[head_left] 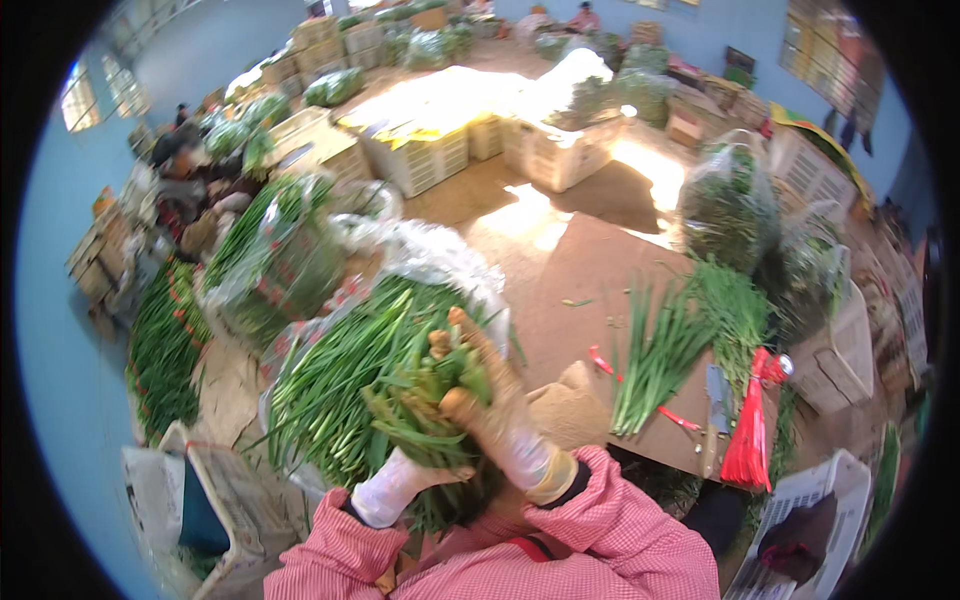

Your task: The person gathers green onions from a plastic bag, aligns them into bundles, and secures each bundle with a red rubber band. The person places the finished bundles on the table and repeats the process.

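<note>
Both of my hands wear light, soiled gloves below pink checked sleeves. My right hand (480, 385) is closed around the top of a bunch of green onions (425, 400) held in front of me. My left hand (395, 485) is mostly hidden under the leaves and seems to grip the same bunch from below. The bunch hangs over a big open plastic bag of green onions (330, 380) to my left.
A brown cardboard sheet (590, 280) on the right carries loose green onions (655, 355), a cleaver (715, 405) and red ties (750, 430). Bagged greens (725, 205), white crates (560, 150) and baskets (840, 350) stand around. People sit at the far left and back.
</note>
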`<state>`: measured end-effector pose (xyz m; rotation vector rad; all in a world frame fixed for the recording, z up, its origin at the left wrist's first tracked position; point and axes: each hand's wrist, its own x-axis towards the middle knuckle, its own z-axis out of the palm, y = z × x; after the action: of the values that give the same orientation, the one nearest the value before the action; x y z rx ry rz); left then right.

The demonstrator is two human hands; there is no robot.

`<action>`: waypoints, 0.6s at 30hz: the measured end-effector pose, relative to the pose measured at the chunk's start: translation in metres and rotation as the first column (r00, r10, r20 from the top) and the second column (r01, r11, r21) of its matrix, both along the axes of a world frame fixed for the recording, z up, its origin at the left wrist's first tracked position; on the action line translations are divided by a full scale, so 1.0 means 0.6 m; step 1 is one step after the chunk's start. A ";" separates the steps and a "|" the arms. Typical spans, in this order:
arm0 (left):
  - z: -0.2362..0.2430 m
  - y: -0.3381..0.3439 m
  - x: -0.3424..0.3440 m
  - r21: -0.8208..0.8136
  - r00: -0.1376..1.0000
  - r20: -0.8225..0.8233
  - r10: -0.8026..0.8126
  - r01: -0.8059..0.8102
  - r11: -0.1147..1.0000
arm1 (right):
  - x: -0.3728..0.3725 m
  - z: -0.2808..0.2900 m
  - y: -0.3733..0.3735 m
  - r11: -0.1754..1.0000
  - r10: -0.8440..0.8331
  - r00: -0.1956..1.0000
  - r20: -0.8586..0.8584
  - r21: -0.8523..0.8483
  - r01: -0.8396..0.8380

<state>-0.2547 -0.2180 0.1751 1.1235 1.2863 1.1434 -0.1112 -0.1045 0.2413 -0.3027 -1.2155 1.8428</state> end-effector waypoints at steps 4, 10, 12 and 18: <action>0.022 0.014 0.031 -0.028 0.996 0.047 -0.072 0.074 0.997 | 0.047 -0.007 -0.028 0.833 -0.350 0.895 0.276 0.528 0.164; 0.082 0.037 0.123 0.013 0.973 0.220 -0.063 0.062 0.998 | 0.110 0.015 -0.065 0.771 -0.473 0.844 0.252 0.583 0.258; 0.112 0.031 0.163 0.020 0.944 0.328 -0.043 0.038 0.999 | 0.140 0.035 -0.084 0.745 -0.508 0.843 0.178 0.582 0.326; 0.221 -0.005 0.297 -0.132 0.669 0.742 0.047 0.078 0.988 | 0.252 0.158 -0.141 0.935 -0.169 0.730 -0.662 -0.342 -0.094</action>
<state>-0.0762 -0.2213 0.3080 0.4349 0.6827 1.2748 0.0398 -0.1892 0.3363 0.1687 -0.3498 1.8756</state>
